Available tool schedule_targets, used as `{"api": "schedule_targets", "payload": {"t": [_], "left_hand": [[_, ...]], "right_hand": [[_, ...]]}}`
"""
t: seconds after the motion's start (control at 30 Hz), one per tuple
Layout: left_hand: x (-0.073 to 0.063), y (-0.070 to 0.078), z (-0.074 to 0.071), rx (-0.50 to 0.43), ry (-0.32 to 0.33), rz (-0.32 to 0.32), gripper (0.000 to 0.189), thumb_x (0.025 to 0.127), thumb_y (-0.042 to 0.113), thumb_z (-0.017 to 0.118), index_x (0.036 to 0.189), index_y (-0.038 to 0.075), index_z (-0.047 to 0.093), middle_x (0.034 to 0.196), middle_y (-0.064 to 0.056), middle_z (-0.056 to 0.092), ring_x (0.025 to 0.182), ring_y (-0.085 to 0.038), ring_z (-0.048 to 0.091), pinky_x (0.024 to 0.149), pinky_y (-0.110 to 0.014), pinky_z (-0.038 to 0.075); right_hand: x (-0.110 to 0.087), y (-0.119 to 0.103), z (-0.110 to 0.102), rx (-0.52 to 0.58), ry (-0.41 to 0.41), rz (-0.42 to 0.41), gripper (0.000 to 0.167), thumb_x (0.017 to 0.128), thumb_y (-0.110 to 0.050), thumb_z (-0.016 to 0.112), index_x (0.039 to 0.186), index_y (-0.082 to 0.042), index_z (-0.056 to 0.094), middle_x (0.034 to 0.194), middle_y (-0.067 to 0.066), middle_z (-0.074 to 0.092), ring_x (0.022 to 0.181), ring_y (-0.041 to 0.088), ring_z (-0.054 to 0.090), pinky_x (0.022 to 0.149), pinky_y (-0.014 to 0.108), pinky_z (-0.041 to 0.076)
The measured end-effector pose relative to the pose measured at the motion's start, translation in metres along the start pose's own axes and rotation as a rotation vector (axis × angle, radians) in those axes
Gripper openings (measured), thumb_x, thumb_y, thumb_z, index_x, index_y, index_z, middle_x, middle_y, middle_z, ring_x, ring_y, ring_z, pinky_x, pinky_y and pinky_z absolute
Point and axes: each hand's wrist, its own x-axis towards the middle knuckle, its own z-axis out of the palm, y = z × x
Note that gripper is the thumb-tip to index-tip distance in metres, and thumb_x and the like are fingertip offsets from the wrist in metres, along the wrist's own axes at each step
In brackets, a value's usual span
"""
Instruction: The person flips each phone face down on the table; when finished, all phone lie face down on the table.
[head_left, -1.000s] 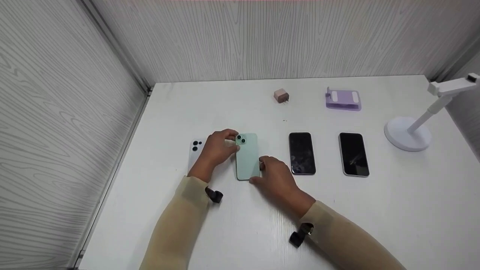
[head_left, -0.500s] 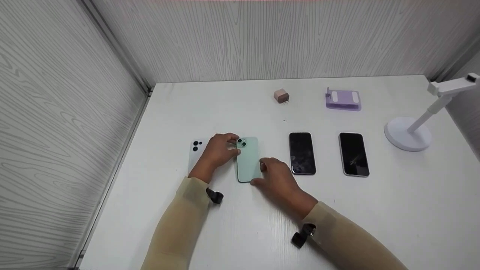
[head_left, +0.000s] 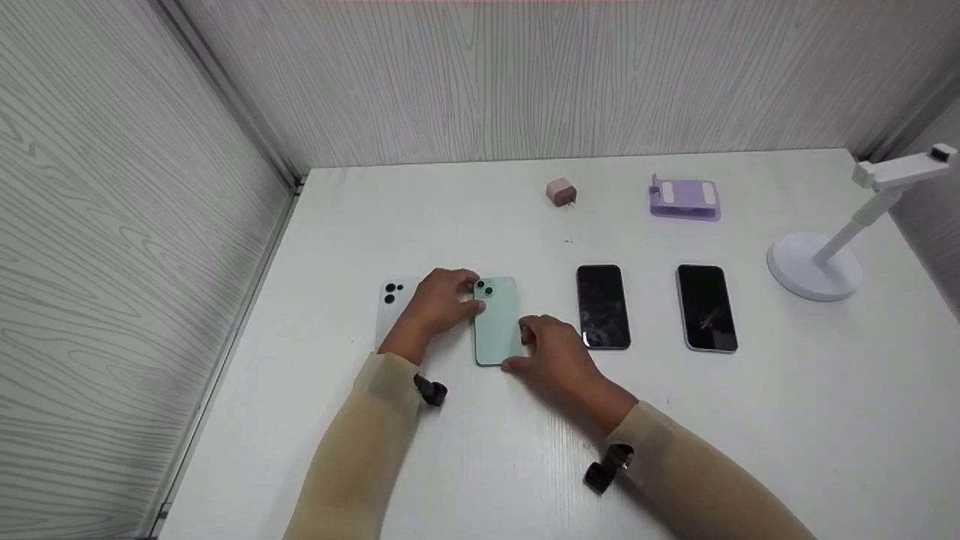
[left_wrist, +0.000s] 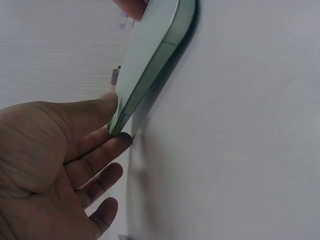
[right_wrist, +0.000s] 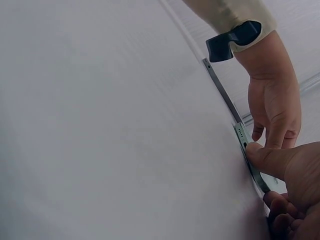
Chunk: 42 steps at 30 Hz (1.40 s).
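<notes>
A mint-green smartphone (head_left: 497, 326) lies back side up between the two hands, its twin camera lenses at the upper left. My left hand (head_left: 440, 301) pinches its far left corner; in the left wrist view the thumb (left_wrist: 95, 112) is on the back and a fingertip is under the edge. At the near right corner, my right hand (head_left: 559, 352) holds it, thumb at the bottom edge and fingers along the right side. A white smartphone (head_left: 390, 307), also camera side up, is partly hidden under my left hand and wrist.
Two smartphones, one dark-screened (head_left: 604, 307) and another (head_left: 707, 307) beyond it, lie screen up to the right. Behind them are a pink wall charger (head_left: 561, 193) and a purple folded stand (head_left: 684, 199). A white stand with a round base (head_left: 814, 270) stands far right.
The mint-green smartphone has shifted slightly toward the person, both hands moving along with it. In the last half second it has hardly moved. The other things stay put.
</notes>
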Motion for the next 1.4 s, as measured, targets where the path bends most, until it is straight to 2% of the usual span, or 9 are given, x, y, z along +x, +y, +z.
{"api": "schedule_targets", "payload": {"t": [0.17, 0.43, 0.67, 0.73, 0.83, 0.93, 1.03, 1.13, 1.4], "left_hand": [[0.001, 0.003, 0.002, 0.054, 0.010, 0.001, 0.055, 0.099, 0.031, 0.082, 0.149, 0.013, 0.067, 0.143, -0.006, 0.071, 0.148, -0.029, 0.052, 0.128, -0.047, 0.038], [0.000, 0.008, 0.006, 0.141, 0.006, 0.022, 0.060, 0.098, 0.036, 0.084, 0.151, 0.014, 0.066, 0.152, -0.009, 0.066, 0.150, -0.032, 0.051, 0.128, -0.051, 0.036], [0.002, 0.010, 0.007, 0.154, 0.010, 0.028, 0.060, 0.098, 0.036, 0.084, 0.151, 0.014, 0.066, 0.153, -0.008, 0.065, 0.150, -0.032, 0.052, 0.128, -0.052, 0.036], [0.002, 0.011, 0.008, 0.156, 0.007, 0.022, 0.060, 0.098, 0.035, 0.084, 0.151, 0.014, 0.066, 0.153, -0.008, 0.065, 0.150, -0.031, 0.051, 0.129, -0.051, 0.036], [0.001, 0.011, 0.008, 0.158, 0.007, 0.010, 0.060, 0.098, 0.035, 0.084, 0.150, 0.014, 0.066, 0.153, -0.008, 0.065, 0.150, -0.031, 0.052, 0.129, -0.051, 0.035], [0.000, 0.010, 0.008, 0.158, 0.006, 0.003, 0.060, 0.097, 0.034, 0.085, 0.151, 0.014, 0.066, 0.152, -0.008, 0.066, 0.150, -0.031, 0.052, 0.128, -0.050, 0.036], [0.000, 0.010, 0.008, 0.158, 0.001, 0.004, 0.060, 0.097, 0.034, 0.085, 0.151, 0.014, 0.066, 0.152, -0.008, 0.066, 0.150, -0.031, 0.051, 0.128, -0.051, 0.036], [0.000, 0.010, 0.008, 0.152, -0.001, 0.009, 0.060, 0.097, 0.033, 0.085, 0.151, 0.014, 0.066, 0.153, -0.008, 0.065, 0.152, -0.031, 0.050, 0.128, -0.052, 0.036], [0.001, 0.009, 0.008, 0.160, -0.006, 0.007, 0.060, 0.098, 0.034, 0.084, 0.151, 0.014, 0.065, 0.154, -0.008, 0.064, 0.153, -0.031, 0.049, 0.128, -0.052, 0.035]], "right_hand": [[0.000, -0.002, -0.001, -0.012, -0.009, 0.004, 0.042, 0.083, -0.029, 0.097, 0.099, -0.011, 0.064, 0.093, 0.001, 0.057, 0.089, 0.020, 0.053, 0.078, 0.035, 0.044], [0.000, -0.002, -0.001, -0.042, -0.010, 0.009, 0.042, 0.085, -0.032, 0.096, 0.107, -0.010, 0.068, 0.095, 0.001, 0.061, 0.088, 0.020, 0.055, 0.078, 0.035, 0.046], [0.000, -0.002, -0.005, -0.048, -0.019, -0.006, 0.040, 0.087, -0.032, 0.094, 0.108, -0.008, 0.069, 0.093, 0.002, 0.061, 0.087, 0.020, 0.054, 0.077, 0.035, 0.045], [-0.002, -0.003, -0.008, -0.046, -0.029, -0.009, 0.040, 0.089, -0.031, 0.092, 0.111, -0.006, 0.070, 0.094, 0.003, 0.061, 0.087, 0.021, 0.054, 0.077, 0.036, 0.046], [-0.004, -0.001, -0.013, -0.064, -0.026, -0.007, 0.050, 0.092, -0.030, 0.090, 0.127, -0.001, 0.070, 0.099, 0.006, 0.065, 0.091, 0.022, 0.058, 0.082, 0.038, 0.051], [-0.006, 0.006, -0.023, -0.100, 0.005, -0.001, 0.060, 0.094, -0.031, 0.088, 0.139, 0.003, 0.067, 0.109, 0.010, 0.071, 0.097, 0.024, 0.064, 0.089, 0.042, 0.056], [-0.010, 0.015, -0.037, -0.127, 0.065, 0.004, 0.063, 0.096, -0.032, 0.087, 0.142, 0.005, 0.065, 0.118, 0.014, 0.073, 0.106, 0.029, 0.070, 0.095, 0.047, 0.059], [-0.014, 0.026, -0.054, -0.143, 0.115, 0.019, 0.056, 0.098, -0.033, 0.084, 0.135, 0.006, 0.067, 0.117, 0.019, 0.072, 0.105, 0.033, 0.070, 0.093, 0.050, 0.059], [-0.021, 0.059, -0.092, -0.172, 0.179, 0.087, 0.069, 0.101, -0.033, 0.079, 0.149, 0.012, 0.057, 0.121, 0.026, 0.068, 0.111, 0.041, 0.066, 0.100, 0.058, 0.054]]}}
